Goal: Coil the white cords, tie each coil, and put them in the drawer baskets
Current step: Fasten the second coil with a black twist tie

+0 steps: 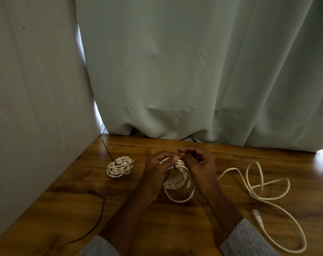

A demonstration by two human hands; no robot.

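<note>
A white cord coil [177,180] stands between my hands above the wooden table [142,215]. My left hand [157,169] grips the coil's top, thumb pressed where a black tie [176,164] wraps it. My right hand [197,161] pinches the tie's upper end just above the coil. One loop of this cord hangs loose at the bottom. To the left lies a second coil [120,166], bound with a black tie whose long tail [107,149] sticks up. A loose white cord [264,193] sprawls on the right, its plug [258,218] near my right sleeve.
A thin black cable [98,217] curves across the table's left front. A grey wall [36,108] borders the table on the left and a pale curtain [194,71] hangs behind it. No drawer or baskets are in view.
</note>
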